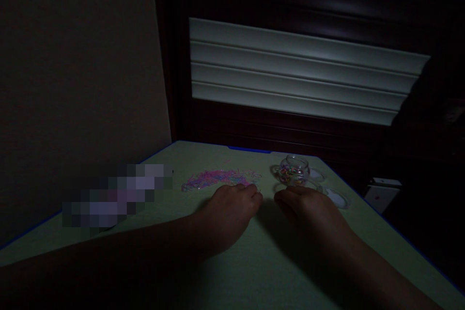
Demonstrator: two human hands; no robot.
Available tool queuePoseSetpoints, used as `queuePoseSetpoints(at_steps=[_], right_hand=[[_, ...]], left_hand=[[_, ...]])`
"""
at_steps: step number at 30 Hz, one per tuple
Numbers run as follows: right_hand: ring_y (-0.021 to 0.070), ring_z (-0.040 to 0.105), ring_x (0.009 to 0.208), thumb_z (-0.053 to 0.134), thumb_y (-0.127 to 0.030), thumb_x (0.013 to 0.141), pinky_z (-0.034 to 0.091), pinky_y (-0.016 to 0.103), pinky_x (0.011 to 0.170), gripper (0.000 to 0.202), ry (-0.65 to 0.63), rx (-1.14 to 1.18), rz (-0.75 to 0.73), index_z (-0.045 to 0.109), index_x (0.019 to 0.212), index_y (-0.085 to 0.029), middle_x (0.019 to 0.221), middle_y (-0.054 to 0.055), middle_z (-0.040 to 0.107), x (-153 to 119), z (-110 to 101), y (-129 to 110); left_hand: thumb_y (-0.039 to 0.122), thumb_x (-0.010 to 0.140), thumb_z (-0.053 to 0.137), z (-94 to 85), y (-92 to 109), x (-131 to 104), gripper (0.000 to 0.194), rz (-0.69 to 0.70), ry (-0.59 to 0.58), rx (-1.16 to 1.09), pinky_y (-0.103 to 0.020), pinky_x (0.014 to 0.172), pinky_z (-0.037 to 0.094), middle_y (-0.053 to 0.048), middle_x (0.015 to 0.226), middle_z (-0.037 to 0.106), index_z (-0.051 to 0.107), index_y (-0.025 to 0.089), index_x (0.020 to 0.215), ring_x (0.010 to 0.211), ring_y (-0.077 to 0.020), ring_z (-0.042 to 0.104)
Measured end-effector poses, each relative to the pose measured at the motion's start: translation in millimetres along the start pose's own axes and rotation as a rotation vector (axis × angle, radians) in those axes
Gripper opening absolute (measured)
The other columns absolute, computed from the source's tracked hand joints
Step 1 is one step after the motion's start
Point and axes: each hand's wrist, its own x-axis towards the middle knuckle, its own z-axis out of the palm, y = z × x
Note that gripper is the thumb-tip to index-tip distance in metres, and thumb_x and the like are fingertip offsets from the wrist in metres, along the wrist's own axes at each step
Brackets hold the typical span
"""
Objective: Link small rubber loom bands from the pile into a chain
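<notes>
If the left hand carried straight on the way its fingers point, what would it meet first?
The left hand would probably meet the right hand first, across a narrow gap, though depth is unclear.

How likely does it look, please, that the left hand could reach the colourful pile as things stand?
Probably yes: the colourful pile lies just beyond the left hand, with no object visible between them.

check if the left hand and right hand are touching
Apart. The head view shows a strip of table between the left hand and right hand.
</notes>
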Motion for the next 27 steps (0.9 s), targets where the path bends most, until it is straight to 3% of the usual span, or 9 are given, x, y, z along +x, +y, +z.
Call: queuePoseSetpoints(at_steps=[27], right_hand=[[0.0154, 0.056, 0.068, 0.05, -0.018, 0.082, 0.034, 0.026, 0.06, 0.012, 0.07, -0.187, 0.024, 0.057, 0.073, -0.019, 0.074, 0.001, 0.061, 1.1, -2.2, 6.0]], left_hand=[[0.016, 0.085, 0.039, 8.5, 0.0, -1.6, 0.016, -0.013, -0.021, 0.015, -0.028, 0.055, 0.041, -0.005, 0.081, 0.057, 0.055, 0.016, 0.084, 0.069, -0.0177, 0.055]])
